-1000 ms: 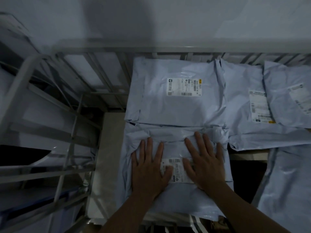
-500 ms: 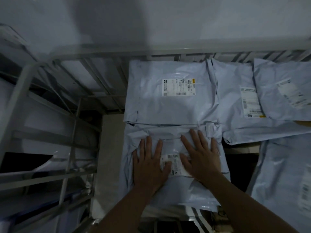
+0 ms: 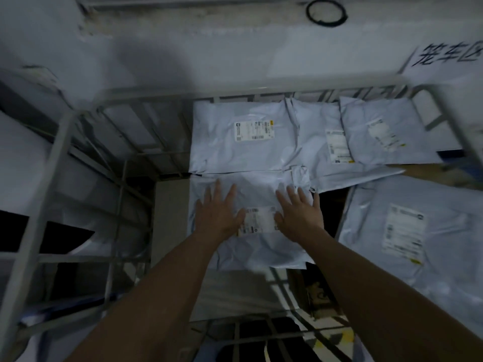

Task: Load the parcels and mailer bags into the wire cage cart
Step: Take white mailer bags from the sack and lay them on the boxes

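Inside the wire cage cart (image 3: 65,131) lie several pale grey mailer bags with white labels. My left hand (image 3: 218,214) and my right hand (image 3: 299,214) lie flat, fingers straight, on the nearest mailer bag (image 3: 257,253), one on each side of its label. Behind it lies a second mailer bag (image 3: 243,150). To the right lie two overlapping mailer bags (image 3: 318,142) (image 3: 386,134) at the back, and a large one (image 3: 407,231) lower right.
The cart's far rail (image 3: 235,87) runs along a pale wall. A second wire cage (image 3: 28,231) stands to the left. A dark gap (image 3: 330,205) opens between the near bag and the large right one. A black cable loop (image 3: 326,10) hangs on the wall.
The view has tilted up and pulled back, showing more wall and cart. Both hands stay flat on the near bag and have spread a little further apart, uncovering its label.
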`<state>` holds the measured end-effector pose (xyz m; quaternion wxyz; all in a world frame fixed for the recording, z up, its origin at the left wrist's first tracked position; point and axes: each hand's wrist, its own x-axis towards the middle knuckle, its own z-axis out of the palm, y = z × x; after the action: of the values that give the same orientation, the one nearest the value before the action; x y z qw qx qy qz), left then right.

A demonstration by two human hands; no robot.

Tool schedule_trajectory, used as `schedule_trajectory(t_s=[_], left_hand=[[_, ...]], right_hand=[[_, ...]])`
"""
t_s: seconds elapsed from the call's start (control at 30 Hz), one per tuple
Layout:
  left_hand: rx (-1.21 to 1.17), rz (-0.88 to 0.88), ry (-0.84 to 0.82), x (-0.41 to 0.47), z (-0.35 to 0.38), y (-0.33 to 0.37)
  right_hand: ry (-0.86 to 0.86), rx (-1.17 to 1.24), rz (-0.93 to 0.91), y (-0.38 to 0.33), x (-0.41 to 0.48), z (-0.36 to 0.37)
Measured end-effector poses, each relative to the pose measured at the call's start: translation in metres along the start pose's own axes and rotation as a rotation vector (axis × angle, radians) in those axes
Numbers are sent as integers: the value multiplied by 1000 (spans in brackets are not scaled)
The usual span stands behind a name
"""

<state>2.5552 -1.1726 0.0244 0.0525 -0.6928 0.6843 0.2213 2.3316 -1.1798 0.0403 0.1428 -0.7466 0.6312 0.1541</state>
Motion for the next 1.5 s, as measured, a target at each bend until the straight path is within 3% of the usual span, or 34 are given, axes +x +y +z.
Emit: schedule_trajectory(t_s=[0.4,0.53,0.7,0.9,1.03,1.2,1.4,1.5], left_hand=[[185,-68,-39,-35,-75,63],[111,-25,-64,-37,-77,95],[134,31,0,-37,-64,162],[218,61,-185,-55,-31,275],[361,121,-321,-78,9,339],[410,103,-370,-104,52,367],[335,123,-194,-111,82,376],[319,133,-195,-108,88,381]], right_hand=[[-42,-39,36,92,-44,-78],[-26,-67,-42,121,-54,-85],[-63,-19,-95,166,-68,-76],[-173,23,-91,257,-104,-53],[-200,5,-214,285,-135,-22],[-250,-70,-313,297,-162,7],[-174,-195,-372,314,-165,12],[-172,-226,-415,326,-159,5]])
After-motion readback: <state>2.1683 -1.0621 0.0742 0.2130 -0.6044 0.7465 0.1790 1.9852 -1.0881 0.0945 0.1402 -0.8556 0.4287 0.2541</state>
